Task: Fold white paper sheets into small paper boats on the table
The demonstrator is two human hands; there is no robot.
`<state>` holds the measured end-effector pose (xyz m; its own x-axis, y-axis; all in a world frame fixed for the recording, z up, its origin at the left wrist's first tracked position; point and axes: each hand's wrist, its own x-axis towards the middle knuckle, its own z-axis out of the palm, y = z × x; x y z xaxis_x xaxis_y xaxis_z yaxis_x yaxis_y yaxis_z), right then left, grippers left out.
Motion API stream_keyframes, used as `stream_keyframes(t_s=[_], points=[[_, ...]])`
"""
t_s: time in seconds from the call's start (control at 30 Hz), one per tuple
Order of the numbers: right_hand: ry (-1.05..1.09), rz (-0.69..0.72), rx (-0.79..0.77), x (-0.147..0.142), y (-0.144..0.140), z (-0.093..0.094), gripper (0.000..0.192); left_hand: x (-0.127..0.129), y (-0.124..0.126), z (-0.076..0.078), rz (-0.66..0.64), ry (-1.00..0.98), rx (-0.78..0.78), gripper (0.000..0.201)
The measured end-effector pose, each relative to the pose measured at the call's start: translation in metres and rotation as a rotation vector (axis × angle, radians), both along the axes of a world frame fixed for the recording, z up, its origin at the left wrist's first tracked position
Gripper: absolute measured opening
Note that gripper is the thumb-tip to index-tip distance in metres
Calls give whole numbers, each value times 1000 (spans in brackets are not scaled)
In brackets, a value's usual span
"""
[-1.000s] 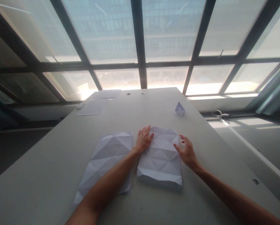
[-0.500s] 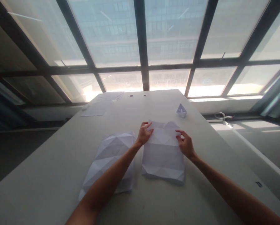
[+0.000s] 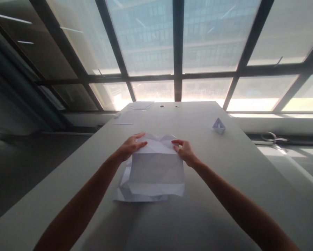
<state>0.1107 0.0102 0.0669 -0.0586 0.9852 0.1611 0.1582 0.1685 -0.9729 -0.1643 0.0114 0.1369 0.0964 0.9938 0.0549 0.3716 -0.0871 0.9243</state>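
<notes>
Well to the left of the creased sheet, the white table ends in a slanting edge, with a broad stretch of tabletop between that edge and the paper. Beyond the sheet, toward the window, loose papers lie near the table's far-left border, well apart from it.

At the sheet's far-left corner, the left hand grips the paper, its thumb laid over the top face. Under the sheet, a lower sheet shows past its left and near edges; whether the 2 touch all over or the upper one is partly raised is hard to tell in this soft light. The creased sheet itself lies between the 2 hands, likely held by opposite corners of its far end so that it stays spread and square.

At the far-right corner, the right hand grips it with thumb and forefinger. Farther right and beyond the sheet stands 1 folded paper boat, probably out of the hands' way, with tabletop between. The table's right edge runs past the boat, leaving the right arm generous room.
</notes>
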Motion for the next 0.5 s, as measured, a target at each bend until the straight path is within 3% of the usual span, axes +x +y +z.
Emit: stream_keyframes(t_s=[0.07,0.13,0.23,0.3,0.5], points=[[-63,-18,150,-30,2,-13,33,-29,2,-17,-29,173,107,77],[-174,13,237,-54,2,-31,41,-51,5,-42,-64,271,116,81],[-295,8,244,-71,0,-59,46,-69,6,-82,-44,335,110,83],[-306,-5,249,-72,-1,-71,49,-71,4,-99,-33,373,127,77],[-238,-99,342,-64,6,-74,44,-58,-12,-112,126,449,211,64]])
